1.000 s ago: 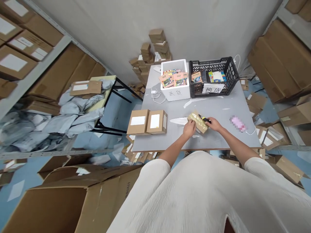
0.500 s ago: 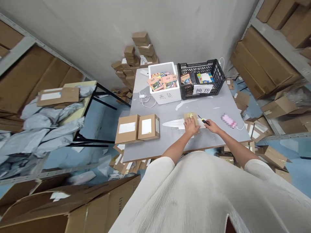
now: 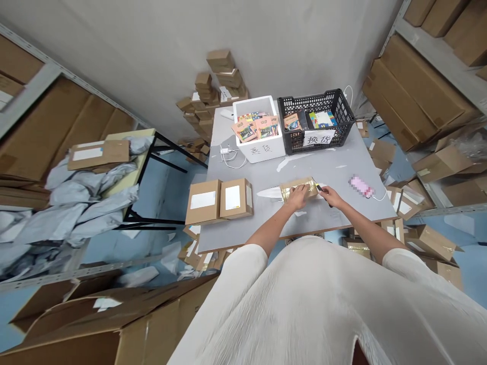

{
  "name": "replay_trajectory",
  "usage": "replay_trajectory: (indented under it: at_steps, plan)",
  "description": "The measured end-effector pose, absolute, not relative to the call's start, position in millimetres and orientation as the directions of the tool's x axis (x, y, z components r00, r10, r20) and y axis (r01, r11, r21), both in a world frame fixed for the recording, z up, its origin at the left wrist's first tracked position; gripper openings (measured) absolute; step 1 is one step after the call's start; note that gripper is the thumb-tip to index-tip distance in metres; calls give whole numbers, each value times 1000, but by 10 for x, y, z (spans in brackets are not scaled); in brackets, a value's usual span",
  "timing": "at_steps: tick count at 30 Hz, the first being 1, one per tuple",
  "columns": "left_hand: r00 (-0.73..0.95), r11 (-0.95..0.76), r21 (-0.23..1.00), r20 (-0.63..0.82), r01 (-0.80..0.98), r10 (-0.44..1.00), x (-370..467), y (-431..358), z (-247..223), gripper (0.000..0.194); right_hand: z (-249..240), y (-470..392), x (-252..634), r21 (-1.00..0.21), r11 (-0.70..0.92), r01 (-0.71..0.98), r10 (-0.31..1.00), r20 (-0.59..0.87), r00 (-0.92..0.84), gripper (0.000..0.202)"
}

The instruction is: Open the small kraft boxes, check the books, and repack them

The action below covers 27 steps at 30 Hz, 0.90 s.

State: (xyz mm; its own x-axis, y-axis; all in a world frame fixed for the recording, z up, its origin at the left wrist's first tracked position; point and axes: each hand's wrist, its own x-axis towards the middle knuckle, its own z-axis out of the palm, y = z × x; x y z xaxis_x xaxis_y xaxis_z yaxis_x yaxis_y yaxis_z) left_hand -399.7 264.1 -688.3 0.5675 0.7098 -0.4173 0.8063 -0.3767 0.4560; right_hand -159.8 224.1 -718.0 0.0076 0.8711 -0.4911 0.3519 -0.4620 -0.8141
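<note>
A small brown package with shiny tape lies lengthwise across the grey table. My left hand rests on its top with the fingers spread. In my right hand is a black and yellow utility knife, its fingers wrapped round the handle. The knife's tip is at the right end of the package. Partly under the package and to its left lies a white paper sheet.
Two labelled cartons stand side by side at the left of the table. Behind are a white foam box and a black crate, both holding booklets. A pink blurred object with a cable lies at the right.
The package has turned from upright in view to lengthwise across the table. My left hand has shifted on it, and the knife in my right hand now meets its right end.
</note>
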Motion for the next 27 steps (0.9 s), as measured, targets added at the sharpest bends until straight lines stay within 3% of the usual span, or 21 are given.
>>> replay_trajectory:
  at_steps: [6, 10, 14, 19, 23, 27]
  plan:
    - [503, -360, 374, -422, 855, 755, -3915, 2613, -6893, 60, -7084, 2234, -1724, -787, -584, 200, 785, -610, -109, 42]
    - [511, -388, 347, -415, 854, 753, -3907, 2596, -6904, 49, -6991, 2256, -1589, -756, -596, 271, 761, -639, -110, 36]
    - [507, -377, 359, -415, 854, 756, -3910, 2595, -6891, 51, -6886, 2321, -1342, -725, -469, 505, 796, -595, -115, 35]
    - [506, -365, 378, -405, 851, 761, -3912, 2571, -6877, 48, -6810, 2436, -1094, -685, -344, 643, 789, -582, -197, 32]
    - [507, -364, 383, -397, 849, 765, -3914, 2548, -6898, 50, -6847, 2594, -998, -586, -97, 805, 811, -515, -277, 28]
    - [517, -371, 394, -381, 841, 766, -3923, 2532, -6924, 52, -6910, 2764, -1022, -501, 100, 859, 816, -454, -359, 28]
